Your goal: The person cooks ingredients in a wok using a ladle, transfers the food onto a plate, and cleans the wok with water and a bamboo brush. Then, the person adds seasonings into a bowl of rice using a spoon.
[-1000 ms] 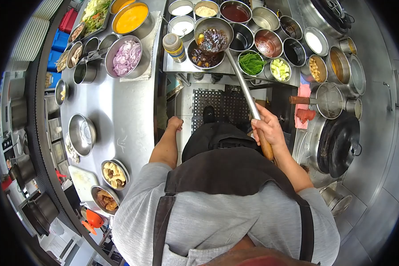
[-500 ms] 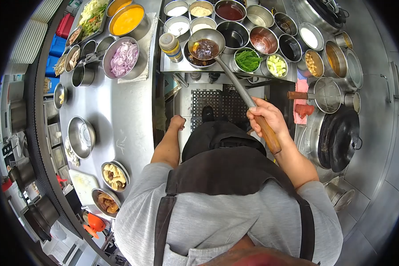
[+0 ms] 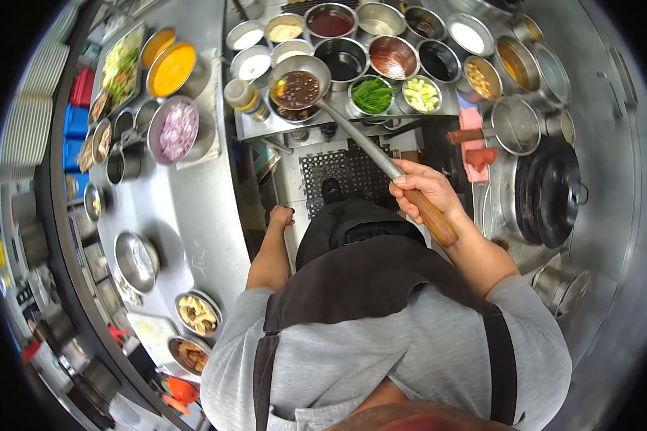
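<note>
My right hand (image 3: 425,192) is wrapped round the wooden handle of a long metal ladle (image 3: 359,136). The ladle's bowl holds dark brown sauce with bits in it, over a metal pot of dark sauce (image 3: 297,114) at the front of the counter. A bottle with a yellow and blue label (image 3: 246,99) stands just left of that pot. To its right are a bowl of chopped green herbs (image 3: 372,95) and one of pale green pieces (image 3: 421,95). My left hand (image 3: 282,215) hangs low beside the left counter, its fingers curled, nothing visible in it.
The left steel counter (image 3: 194,230) bears a bowl of sliced onions (image 3: 177,131), an orange sauce pot (image 3: 172,70), an empty metal bowl (image 3: 136,263) and a white board (image 3: 152,333). At right are a wire strainer (image 3: 516,126) and black lids (image 3: 553,192).
The ladle's bowl has moved left and nearer over the dark sauce pot, with less heaped in it. The whole view has turned and shifted somewhat. My left hand stays low.
</note>
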Demonstrator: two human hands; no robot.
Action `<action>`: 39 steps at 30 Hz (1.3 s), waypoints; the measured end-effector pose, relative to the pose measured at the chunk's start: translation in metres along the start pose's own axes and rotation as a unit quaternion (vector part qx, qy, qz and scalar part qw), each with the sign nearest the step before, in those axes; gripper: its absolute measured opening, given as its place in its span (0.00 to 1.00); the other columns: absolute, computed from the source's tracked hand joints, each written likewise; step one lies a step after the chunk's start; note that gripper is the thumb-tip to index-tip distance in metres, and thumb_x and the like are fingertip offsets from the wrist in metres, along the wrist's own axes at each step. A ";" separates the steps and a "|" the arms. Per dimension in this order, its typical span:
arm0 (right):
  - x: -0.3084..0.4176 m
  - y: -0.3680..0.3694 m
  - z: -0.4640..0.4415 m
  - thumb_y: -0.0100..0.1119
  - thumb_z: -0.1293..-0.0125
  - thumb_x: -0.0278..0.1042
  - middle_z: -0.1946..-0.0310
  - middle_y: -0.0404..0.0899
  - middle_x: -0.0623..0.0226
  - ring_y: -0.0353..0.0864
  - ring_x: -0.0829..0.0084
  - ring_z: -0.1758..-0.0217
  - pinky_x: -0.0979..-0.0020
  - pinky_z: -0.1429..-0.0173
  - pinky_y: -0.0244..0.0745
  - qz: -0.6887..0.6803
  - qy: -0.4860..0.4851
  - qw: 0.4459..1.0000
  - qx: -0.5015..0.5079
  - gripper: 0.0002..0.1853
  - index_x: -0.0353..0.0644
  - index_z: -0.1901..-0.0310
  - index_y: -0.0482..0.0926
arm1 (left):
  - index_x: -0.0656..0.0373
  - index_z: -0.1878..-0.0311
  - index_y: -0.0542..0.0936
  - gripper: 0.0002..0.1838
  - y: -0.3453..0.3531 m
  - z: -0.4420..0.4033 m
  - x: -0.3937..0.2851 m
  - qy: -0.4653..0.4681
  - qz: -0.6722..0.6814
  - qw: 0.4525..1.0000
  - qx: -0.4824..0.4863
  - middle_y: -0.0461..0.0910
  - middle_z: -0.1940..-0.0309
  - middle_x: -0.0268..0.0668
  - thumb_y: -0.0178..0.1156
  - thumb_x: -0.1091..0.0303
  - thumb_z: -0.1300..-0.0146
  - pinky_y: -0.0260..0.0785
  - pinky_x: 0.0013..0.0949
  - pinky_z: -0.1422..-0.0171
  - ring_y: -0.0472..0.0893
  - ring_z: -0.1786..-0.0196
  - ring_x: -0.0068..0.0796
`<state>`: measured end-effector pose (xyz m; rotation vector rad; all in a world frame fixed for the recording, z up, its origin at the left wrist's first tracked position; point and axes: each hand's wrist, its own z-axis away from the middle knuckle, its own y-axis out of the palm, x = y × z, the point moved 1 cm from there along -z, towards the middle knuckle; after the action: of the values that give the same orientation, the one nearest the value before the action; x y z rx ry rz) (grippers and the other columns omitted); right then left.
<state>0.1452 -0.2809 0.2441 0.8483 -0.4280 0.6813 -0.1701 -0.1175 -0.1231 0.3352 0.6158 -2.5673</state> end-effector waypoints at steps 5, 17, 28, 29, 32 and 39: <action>0.010 -0.028 0.064 0.47 0.37 0.26 0.72 0.68 0.61 0.68 0.76 0.89 0.78 0.90 0.66 -0.093 -0.046 0.994 0.024 0.29 0.28 0.34 0.56 | 0.65 0.61 0.82 0.12 0.024 0.025 -0.105 0.127 -0.126 0.968 0.175 0.81 0.76 0.37 0.58 0.67 0.43 0.74 0.31 0.77 0.83 0.77 0.28; -0.036 -0.131 0.279 0.50 0.39 0.29 0.75 0.68 0.60 0.65 0.75 0.92 0.77 0.91 0.62 -0.217 -0.307 0.906 -0.194 0.32 0.24 0.35 0.55 | 0.60 0.59 0.84 0.13 0.138 0.138 -0.419 0.579 -0.236 0.779 -0.039 0.84 0.66 0.48 0.59 0.68 0.46 0.75 0.39 0.52 0.84 0.60 0.42; -0.086 -0.334 0.323 0.57 0.45 0.28 0.61 0.81 0.46 0.80 0.47 0.55 0.60 0.47 0.72 0.299 -0.075 0.650 -0.694 0.32 0.42 0.35 0.66 | 0.60 0.57 0.83 0.15 0.206 0.101 -0.472 0.573 -0.372 0.708 -0.176 0.83 0.61 0.49 0.57 0.67 0.47 0.74 0.44 0.48 0.83 0.56 0.49; -0.090 -0.339 0.325 0.57 0.45 0.28 0.61 0.81 0.46 0.80 0.47 0.55 0.60 0.47 0.72 0.296 -0.073 0.653 -0.693 0.32 0.42 0.35 0.66 | 0.60 0.58 0.83 0.15 0.206 0.109 -0.467 0.564 -0.373 0.711 -0.193 0.83 0.62 0.48 0.57 0.67 0.47 0.74 0.44 0.49 0.83 0.57 0.48; -0.089 -0.346 0.337 0.56 0.46 0.27 0.59 0.78 0.40 0.78 0.44 0.54 0.58 0.48 0.71 0.319 -0.094 0.610 -0.719 0.34 0.45 0.33 0.64 | 0.61 0.59 0.84 0.14 0.202 0.103 -0.458 0.566 -0.348 0.716 -0.211 0.84 0.64 0.48 0.58 0.67 0.47 0.74 0.43 0.51 0.83 0.59 0.47; -0.110 -0.345 0.344 0.56 0.42 0.26 0.51 0.76 0.41 0.75 0.42 0.48 0.54 0.44 0.71 0.340 -0.138 0.537 -0.760 0.36 0.46 0.30 0.58 | 0.58 0.58 0.84 0.13 0.182 0.098 -0.454 0.569 -0.344 0.720 -0.199 0.83 0.65 0.48 0.57 0.67 0.46 0.74 0.45 0.53 0.83 0.60 0.48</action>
<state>0.2805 -0.7595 0.1988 -1.0208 -1.3919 0.5689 0.2985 -0.1303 0.0491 1.8780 1.9875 -2.4262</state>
